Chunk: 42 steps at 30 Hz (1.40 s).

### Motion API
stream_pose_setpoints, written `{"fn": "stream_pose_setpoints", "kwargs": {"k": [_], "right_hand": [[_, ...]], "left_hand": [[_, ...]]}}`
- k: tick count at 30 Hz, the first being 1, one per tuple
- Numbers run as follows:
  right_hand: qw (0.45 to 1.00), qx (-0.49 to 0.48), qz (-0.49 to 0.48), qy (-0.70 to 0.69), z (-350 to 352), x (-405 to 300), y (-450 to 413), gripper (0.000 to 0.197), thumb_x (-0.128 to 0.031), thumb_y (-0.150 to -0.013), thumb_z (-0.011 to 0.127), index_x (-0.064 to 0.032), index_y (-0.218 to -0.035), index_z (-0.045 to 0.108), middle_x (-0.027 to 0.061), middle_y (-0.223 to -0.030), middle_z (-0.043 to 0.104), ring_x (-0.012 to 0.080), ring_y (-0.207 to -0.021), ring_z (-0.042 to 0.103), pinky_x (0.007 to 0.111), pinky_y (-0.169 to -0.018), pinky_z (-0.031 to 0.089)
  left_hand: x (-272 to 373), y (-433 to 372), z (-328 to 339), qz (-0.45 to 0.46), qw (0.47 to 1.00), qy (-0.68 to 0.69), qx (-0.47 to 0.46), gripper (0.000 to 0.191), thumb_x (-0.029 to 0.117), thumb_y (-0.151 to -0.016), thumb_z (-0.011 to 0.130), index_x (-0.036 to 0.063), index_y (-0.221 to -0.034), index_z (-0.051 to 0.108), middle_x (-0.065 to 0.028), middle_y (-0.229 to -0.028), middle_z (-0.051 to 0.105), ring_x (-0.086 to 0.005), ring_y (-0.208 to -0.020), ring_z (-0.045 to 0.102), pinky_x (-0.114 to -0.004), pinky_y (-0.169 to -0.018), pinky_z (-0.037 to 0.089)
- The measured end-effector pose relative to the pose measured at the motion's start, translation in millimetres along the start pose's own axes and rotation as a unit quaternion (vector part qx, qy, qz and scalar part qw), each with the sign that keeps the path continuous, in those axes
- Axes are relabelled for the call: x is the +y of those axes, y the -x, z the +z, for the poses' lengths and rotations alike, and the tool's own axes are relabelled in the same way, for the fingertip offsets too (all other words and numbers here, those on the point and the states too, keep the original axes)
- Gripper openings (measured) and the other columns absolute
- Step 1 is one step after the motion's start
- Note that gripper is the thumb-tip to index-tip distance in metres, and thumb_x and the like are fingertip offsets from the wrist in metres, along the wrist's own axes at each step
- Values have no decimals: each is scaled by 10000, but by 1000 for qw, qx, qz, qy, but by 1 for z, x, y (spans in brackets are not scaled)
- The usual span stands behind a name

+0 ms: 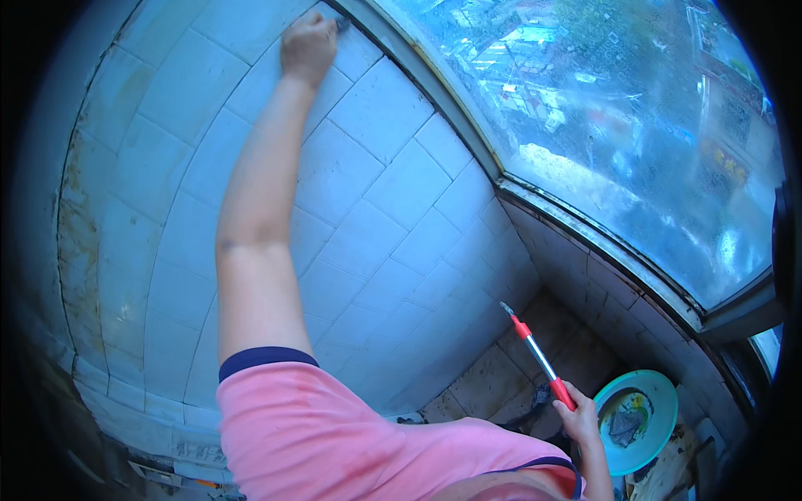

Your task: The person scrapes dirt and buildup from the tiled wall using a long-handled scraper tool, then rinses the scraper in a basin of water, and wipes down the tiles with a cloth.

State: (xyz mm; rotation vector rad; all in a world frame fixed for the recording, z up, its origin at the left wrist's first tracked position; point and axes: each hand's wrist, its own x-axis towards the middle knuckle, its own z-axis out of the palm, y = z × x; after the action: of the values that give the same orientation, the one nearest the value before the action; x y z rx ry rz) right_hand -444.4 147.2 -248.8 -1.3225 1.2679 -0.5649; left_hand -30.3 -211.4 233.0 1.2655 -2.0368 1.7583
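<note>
My left hand [310,47] is raised high on the white tiled wall [344,169], its fingers closed round a small dark object [342,24], perhaps a scouring pad, beside the window frame. Low on the right, my right hand [578,410] grips the red lower end of a rod tool [542,357] with a silver metal shaft. The tool's narrow tip points up and left, in front of the wall's lower part; its kind cannot be told. Just right of that hand is a turquoise plastic basin [669,432] with a crumpled grey cloth [625,427] inside.
A wet-looking window pane [626,156] fills the upper right, edged by a grimy metal frame [601,244]. Brown floor tiles [489,379] lie below the wall's corner. Brown stains mark the wall's left edge [81,250]. A socket-like plate [156,475] is at bottom left.
</note>
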Motion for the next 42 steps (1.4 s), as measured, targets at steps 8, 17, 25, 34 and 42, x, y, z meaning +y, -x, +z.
{"fn": "stream_pose_setpoints", "kwargs": {"k": [8, 17, 25, 34, 42], "right_hand": [[998, 44, -19, -41, 10, 11, -10, 512, -160, -751, 721, -60, -1239, 603, 200, -1047, 677, 325, -939, 677, 356, -850, 509], [997, 72, -15, -36, 10, 10, -8, 497, -143, -753, 723, -57, -1230, 611, 201, -1021, 683, 302, -922, 686, 347, -845, 510], [998, 55, 17, -28, 1, 9, -5, 514, -136, -748, 727, -29, -1234, 600, 209, -1090, 668, 310, -994, 668, 347, -882, 496], [996, 66, -43, -45, 6, 2, -10, 506, -130, -745, 722, -39, -1229, 607, 211, -1082, 668, 316, -962, 676, 347, -869, 501], [996, 71, -33, -48, 10, 1, -18, 504, -129, -741, 723, -32, -1222, 609, 210, -1062, 674, 308, -968, 678, 344, -861, 504]], "left_hand": [[60, 43, 37, 63, 997, 37, -19, 97, 177, -798, 637, 104, -749, 677, -40, -835, 622, -267, -802, 607, -388, -734, 488], [19, 20, 40, 39, 996, -60, -43, 123, 188, -831, 615, 97, -823, 698, -43, -867, 622, -263, -827, 593, -384, -750, 478], [-17, -32, 4, 35, 996, -16, 77, 96, 137, -802, 593, 96, -774, 676, -55, -838, 625, -270, -784, 600, -403, -721, 489], [28, 32, 20, 84, 996, 14, 8, 88, 149, -801, 602, 103, -777, 674, -46, -831, 616, -262, -783, 594, -398, -701, 480], [-1, 4, 15, 14, 1000, -7, -5, 138, 90, -851, 544, 72, -808, 673, -109, -843, 625, -317, -815, 601, -431, -740, 478]]}}
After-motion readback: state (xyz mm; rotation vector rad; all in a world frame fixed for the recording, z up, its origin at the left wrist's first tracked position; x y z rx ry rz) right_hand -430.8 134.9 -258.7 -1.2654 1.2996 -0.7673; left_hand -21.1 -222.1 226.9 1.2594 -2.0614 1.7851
